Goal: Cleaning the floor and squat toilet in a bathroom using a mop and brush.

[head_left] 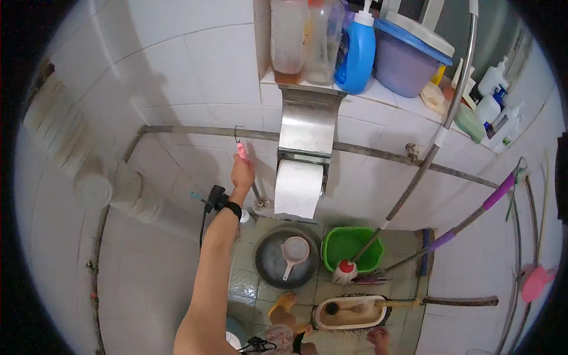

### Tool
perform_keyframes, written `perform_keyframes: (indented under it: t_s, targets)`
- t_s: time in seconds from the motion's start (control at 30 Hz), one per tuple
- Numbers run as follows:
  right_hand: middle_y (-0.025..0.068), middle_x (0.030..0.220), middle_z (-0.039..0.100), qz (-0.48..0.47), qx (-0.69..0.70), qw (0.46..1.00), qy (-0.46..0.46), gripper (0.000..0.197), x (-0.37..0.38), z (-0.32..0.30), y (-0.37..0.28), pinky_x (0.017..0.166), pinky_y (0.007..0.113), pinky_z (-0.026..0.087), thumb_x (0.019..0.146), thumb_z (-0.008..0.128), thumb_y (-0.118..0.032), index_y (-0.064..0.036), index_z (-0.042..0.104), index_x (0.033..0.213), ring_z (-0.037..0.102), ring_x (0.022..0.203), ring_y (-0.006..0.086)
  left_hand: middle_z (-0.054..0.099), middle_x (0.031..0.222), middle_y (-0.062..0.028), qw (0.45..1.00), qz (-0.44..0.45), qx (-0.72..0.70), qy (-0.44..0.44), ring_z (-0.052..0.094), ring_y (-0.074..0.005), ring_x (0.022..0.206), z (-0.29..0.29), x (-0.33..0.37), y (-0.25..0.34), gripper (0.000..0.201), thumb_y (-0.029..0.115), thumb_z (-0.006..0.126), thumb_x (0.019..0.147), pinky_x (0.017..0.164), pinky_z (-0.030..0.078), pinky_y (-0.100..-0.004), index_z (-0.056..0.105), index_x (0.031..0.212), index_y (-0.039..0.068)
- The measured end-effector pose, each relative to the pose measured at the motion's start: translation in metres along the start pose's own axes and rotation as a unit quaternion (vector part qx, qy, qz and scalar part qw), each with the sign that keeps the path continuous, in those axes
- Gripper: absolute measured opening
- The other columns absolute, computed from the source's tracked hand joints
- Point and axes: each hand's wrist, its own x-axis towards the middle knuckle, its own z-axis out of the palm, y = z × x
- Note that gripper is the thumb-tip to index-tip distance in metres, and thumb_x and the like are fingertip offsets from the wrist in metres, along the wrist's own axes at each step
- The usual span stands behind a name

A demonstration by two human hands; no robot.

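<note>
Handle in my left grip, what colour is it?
The handle is pink; it shows in the head view.

1. Two hands: left hand [242, 173], right hand [379, 336].
2. One held pink handle [241, 151].
3. Two basins: grey basin [268, 261], green basin [342, 241].
4. One pale dipper [296, 249].
5. One paper roll [300, 186].
6. One squat toilet [350, 321].
7. One large blue bottle [357, 56].

A tiled bathroom

From my end I read a washroom: squat toilet [350, 319] low, right of centre; paper roll [299, 188] in a metal holder [306, 124] mid-frame; pump bottles [356, 56] on the ledge [379, 90] at upper right; white wall tiles [219, 62] at upper left.
</note>
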Motion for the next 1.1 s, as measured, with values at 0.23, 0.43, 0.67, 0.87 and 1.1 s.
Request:
perform_keyframes:
  t_s: [0.23,0.43,0.67,0.87,1.1]
  targets:
    - [0.0119,0.07,0.057,-0.032,0.014,0.999,-0.014,0.019,-0.028,0.012,-0.009,0.048,0.032,0.051,0.073,0.052,-0.006,-0.0015,0.049,0.091,0.059,0.057,0.0205,0.058,0.08,-0.0203,0.997,0.071,0.018,-0.036,0.056,-0.0385,0.074,-0.001,-0.016,0.014,0.038,0.022,0.049,0.08,0.062,0.043,-0.0459,0.032,0.108,0.002]
    - [0.0094,0.071,0.058,-0.04,0.05,0.997,-0.048,0.017,-0.067,0.033,-0.013,0.053,0.031,0.051,0.077,0.053,-0.011,-0.0032,0.048,0.092,0.059,0.062,0.0184,0.055,0.085,-0.0236,0.981,0.163,0.011,-0.106,0.052,-0.0405,0.076,-0.04,-0.075,-0.06,0.034,0.018,0.048,0.081,0.062,0.042,-0.0426,0.042,0.109,-0.001]
    - [0.0074,0.075,0.059,-0.114,-0.006,0.991,-0.074,0.018,-0.134,0.005,-0.044,0.056,0.028,0.05,0.081,0.053,-0.016,-0.002,0.054,0.093,0.058,0.065,0.0143,0.056,0.071,-0.0199,0.857,0.316,0.004,-0.408,0.055,-0.0369,0.067,-0.064,-0.268,0.085,0.026,0.022,0.05,0.081,0.056,0.043,-0.0414,0.044,0.093,0.0]
    - [0.0037,0.08,0.058,-0.156,0.121,0.979,-0.05,0.025,-0.184,-0.09,-0.01,0.058,0.025,0.049,0.082,0.052,-0.015,-0.0041,0.052,0.104,0.056,0.07,0.0116,0.056,0.071,-0.0177,0.581,0.552,-0.11,-0.588,0.055,-0.036,0.069,-0.056,-0.479,0.246,0.022,0.022,0.051,0.081,0.056,0.044,-0.0405,0.045,0.091,0.003]
    - [0.0041,0.071,0.052,-0.347,0.035,0.911,0.219,0.044,-0.31,-0.26,0.039,0.054,0.027,0.043,0.075,0.059,-0.017,-0.0088,0.044,0.115,0.051,0.061,0.0131,0.051,0.085,-0.0096,0.305,0.609,-0.231,-0.695,0.051,-0.0215,0.065,-0.123,-0.77,0.36,0.017,0.02,0.056,0.079,0.058,0.042,-0.031,0.052,0.083,0.004]
